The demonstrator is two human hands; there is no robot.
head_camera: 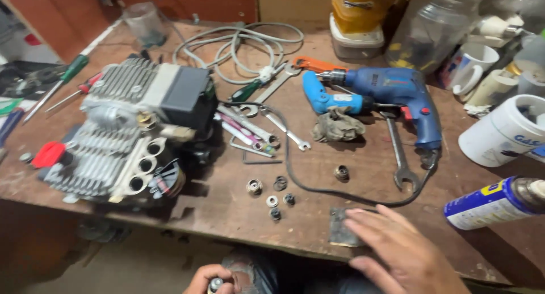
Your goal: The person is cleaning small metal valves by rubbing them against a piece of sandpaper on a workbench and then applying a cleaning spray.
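Note:
My left hand (209,278) is low at the bottom edge, below the bench front, closed around a small round metal part (216,284). My right hand (400,254) lies flat at the bench's front edge, its fingertips resting on a small grey abrasive sheet (342,229). Just beyond that sheet, several small metal rings and sleeves (272,194) lie loose on the wood. A finned grey engine block (133,138) with round ports sits at the left.
A blue electric drill (392,92) lies at the centre right with its black cord looping forward. Nearby are a dirty rag (338,124), several wrenches (258,126), screwdrivers (62,81), a blue spray can (491,203), a white tub (505,129), a mug and a coiled grey cable (244,44).

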